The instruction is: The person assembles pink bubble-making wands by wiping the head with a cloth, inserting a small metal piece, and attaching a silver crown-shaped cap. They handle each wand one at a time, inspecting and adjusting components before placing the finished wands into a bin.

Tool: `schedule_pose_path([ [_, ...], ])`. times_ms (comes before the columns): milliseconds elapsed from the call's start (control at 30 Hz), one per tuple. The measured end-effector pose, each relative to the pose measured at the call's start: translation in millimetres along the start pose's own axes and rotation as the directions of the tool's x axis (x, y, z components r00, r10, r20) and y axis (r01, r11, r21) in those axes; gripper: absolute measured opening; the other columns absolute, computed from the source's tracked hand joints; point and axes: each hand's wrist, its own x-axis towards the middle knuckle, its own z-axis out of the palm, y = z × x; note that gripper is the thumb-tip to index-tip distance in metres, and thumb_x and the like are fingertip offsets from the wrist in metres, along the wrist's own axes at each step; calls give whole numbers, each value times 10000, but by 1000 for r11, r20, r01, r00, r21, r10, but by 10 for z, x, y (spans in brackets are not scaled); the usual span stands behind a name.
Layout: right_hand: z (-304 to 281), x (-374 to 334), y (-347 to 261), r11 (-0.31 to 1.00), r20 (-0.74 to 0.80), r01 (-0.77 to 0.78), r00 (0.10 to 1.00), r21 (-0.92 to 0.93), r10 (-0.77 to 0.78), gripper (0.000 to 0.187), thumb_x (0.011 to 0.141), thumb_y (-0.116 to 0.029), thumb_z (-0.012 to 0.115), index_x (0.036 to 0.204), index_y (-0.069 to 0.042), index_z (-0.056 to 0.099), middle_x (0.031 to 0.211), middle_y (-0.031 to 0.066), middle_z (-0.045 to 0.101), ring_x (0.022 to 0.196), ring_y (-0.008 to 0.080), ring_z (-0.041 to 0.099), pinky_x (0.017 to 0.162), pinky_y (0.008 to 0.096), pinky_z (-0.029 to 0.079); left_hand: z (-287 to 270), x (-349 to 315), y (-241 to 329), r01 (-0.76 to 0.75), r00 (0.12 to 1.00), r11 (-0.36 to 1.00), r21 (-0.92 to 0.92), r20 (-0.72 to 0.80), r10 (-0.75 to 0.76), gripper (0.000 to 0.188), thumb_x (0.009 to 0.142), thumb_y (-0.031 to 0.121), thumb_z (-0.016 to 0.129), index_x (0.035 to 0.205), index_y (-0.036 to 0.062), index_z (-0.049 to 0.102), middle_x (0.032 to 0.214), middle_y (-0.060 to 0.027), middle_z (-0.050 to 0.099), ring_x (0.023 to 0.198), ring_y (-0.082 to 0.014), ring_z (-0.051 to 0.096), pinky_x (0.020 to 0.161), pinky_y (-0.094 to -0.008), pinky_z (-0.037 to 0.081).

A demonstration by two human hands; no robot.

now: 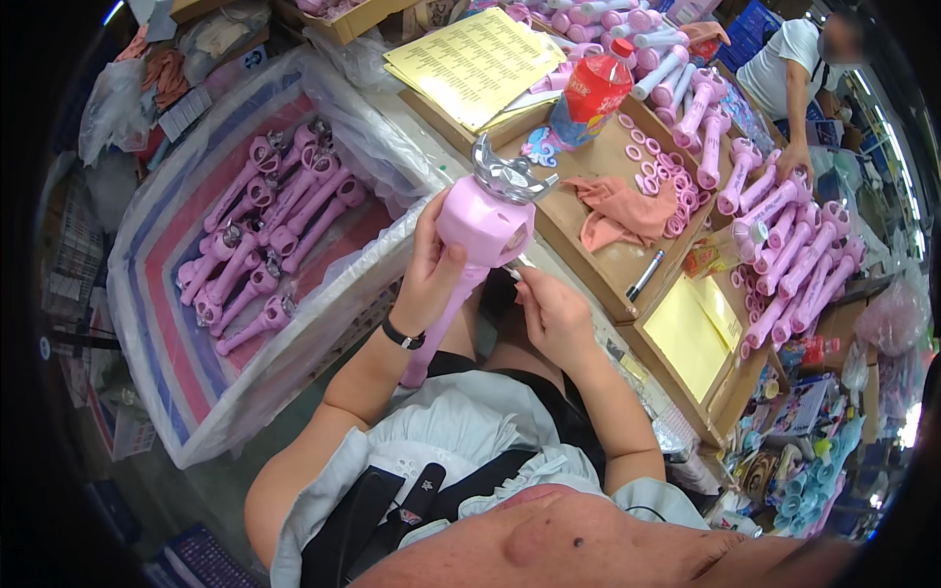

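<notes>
A pink toy wand [482,223] with a shiny silver crown [507,178] on its wide head is held in front of me. My left hand [429,279] wraps round it just below the head, and the handle slants down toward my lap. Close to the right underside of the head, my right hand [555,312] is closed in a pinch. A small pale tip shows at its fingertips, too small to name. To the left, several similar pink wands [284,196] lie in a striped, plastic-lined bin [186,392].
On the bench at right are a cardboard tray [588,265], a red-labelled bottle [595,93], pink rings [652,162], an orange cloth [622,211], a marker [645,275] and yellow sheets [475,64]. More pink wands [794,245] are piled beyond, where another person [789,73] reaches in.
</notes>
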Motion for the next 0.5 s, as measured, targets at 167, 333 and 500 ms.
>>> schedule_pose_path([
  [167,-37,96,116,925,76,286,958,-248,-276,239,798,-60,616,1024,1,565,728,72,552,677,210,590,534,322,479,-48,20,-77,144,989,990,-8,-25,-144,605,963,365,471,1401,22,233,1329,-95,398,1194,-152,407,998,-291,337],
  [333,-57,246,271,781,182,485,874,-394,-451,271,772,-107,576,1021,-2,561,726,36,491,672,168,544,566,277,465,-96,67,-207,273,959,956,-110,-45,-279,601,961,426,441,1387,41,263,1272,-78,445,1149,-131,429,974,-283,357],
  [500,-68,337,281,697,274,578,816,-425,-510,303,748,-140,549,1022,-13,564,727,19,486,669,145,533,569,254,445,-289,-152,-233,529,847,839,-127,24,-531,623,915,326,566,1383,47,266,1128,-82,523,971,-123,526,822,-281,454],
])
